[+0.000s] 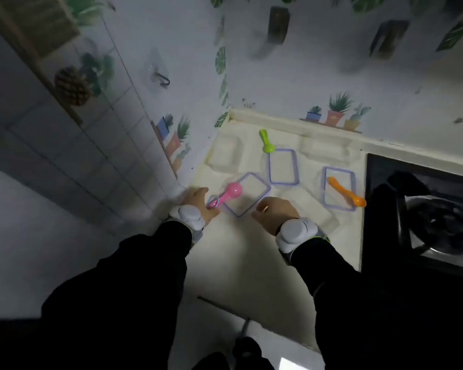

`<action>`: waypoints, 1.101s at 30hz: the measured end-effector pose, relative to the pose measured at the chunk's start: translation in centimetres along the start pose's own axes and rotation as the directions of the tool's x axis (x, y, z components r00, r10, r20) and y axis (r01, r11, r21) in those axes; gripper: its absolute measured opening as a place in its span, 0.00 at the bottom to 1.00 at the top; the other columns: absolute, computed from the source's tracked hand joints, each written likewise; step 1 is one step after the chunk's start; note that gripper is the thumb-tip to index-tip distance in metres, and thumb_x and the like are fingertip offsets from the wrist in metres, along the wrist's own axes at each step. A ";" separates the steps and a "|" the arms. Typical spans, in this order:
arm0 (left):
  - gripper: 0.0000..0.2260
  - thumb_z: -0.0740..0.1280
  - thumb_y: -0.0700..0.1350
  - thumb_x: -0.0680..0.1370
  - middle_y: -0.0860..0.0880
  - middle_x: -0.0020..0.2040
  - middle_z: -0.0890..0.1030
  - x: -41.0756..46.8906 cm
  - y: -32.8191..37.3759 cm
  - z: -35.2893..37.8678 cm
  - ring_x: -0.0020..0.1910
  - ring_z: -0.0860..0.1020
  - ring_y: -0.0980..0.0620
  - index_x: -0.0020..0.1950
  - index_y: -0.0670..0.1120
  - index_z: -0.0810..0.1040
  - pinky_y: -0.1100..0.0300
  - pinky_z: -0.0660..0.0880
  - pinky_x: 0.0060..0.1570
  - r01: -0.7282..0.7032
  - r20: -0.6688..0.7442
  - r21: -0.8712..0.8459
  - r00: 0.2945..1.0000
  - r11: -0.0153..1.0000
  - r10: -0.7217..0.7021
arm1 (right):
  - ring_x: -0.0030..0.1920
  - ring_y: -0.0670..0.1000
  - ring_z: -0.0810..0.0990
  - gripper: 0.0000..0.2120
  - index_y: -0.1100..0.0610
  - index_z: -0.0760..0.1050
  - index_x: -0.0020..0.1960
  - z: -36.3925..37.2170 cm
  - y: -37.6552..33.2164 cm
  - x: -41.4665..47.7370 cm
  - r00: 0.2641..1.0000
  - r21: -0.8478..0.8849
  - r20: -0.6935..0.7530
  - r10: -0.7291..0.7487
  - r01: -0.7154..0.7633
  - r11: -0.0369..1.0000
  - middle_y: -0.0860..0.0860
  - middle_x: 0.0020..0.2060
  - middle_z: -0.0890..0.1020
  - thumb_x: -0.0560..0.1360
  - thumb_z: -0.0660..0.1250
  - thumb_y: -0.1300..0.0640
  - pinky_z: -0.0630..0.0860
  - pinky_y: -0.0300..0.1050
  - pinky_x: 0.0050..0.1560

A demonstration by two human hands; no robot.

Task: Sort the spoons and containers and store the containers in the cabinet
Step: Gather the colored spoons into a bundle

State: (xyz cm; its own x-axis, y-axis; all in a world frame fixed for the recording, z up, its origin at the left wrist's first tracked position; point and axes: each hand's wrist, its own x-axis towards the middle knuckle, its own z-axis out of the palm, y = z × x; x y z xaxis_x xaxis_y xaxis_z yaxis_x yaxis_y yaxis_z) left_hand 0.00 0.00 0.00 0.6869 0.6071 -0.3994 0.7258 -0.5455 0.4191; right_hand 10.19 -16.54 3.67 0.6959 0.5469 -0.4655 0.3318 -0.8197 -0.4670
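A pink spoon (232, 191) lies across the near-left purple-rimmed lid (261, 188), its ringed handle pointing at my left hand (195, 199), whose fingers close on the handle end. My right hand (275, 211) rests palm down beside that lid's near corner, its fingertips hidden. A green spoon (266, 142) lies at the back, touching a second lid (270, 166). An orange spoon (346, 194) lies across a third lid (326, 182). Clear containers sit at the back left (225, 156), back right (324, 150) and just right of my right hand (317, 209).
The cream counter (241, 252) meets tiled walls at the left and back. A black gas hob (422, 214) borders it on the right. A cabinet door edge with a handle (245, 327) shows below the counter front.
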 end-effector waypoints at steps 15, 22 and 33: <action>0.15 0.66 0.54 0.74 0.43 0.43 0.81 2.2 -1.1 -0.5 0.45 0.78 0.43 0.45 0.43 0.82 0.55 0.73 0.45 -0.115 0.010 0.063 0.993 0.991 0.115 | 0.59 0.55 0.77 0.13 0.53 0.77 0.58 2.5 -3.2 3.1 0.997 0.053 0.063 -0.038 0.034 0.998 0.52 0.58 0.80 0.75 0.64 0.50 0.69 0.41 0.53; 0.16 0.68 0.57 0.73 0.49 0.30 0.76 1.3 -0.3 -2.1 0.30 0.71 0.51 0.35 0.45 0.76 0.62 0.60 0.27 -0.142 -0.107 -0.085 0.985 0.986 0.133 | 0.58 0.56 0.78 0.15 0.50 0.76 0.59 2.8 -4.7 2.1 0.994 0.032 0.080 -0.067 0.065 0.997 0.52 0.56 0.81 0.76 0.61 0.46 0.70 0.42 0.51; 0.09 0.71 0.47 0.72 0.43 0.47 0.82 -0.5 5.6 -10.1 0.47 0.79 0.46 0.45 0.42 0.84 0.64 0.65 0.42 -0.460 -0.316 0.007 0.841 0.888 0.438 | 0.28 0.50 0.77 0.17 0.59 0.77 0.41 -5.7 -9.3 -0.4 0.997 0.464 -0.073 -0.035 0.065 0.883 0.54 0.37 0.82 0.78 0.59 0.47 0.75 0.40 0.33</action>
State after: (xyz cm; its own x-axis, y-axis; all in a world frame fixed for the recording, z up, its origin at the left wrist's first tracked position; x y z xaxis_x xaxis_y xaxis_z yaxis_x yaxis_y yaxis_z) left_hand 3.35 2.49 10.82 0.8847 0.4541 0.1053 0.3285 -0.7675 0.5504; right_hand 10.44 -10.10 12.45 0.7287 0.5613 -0.3924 0.0426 -0.6090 -0.7920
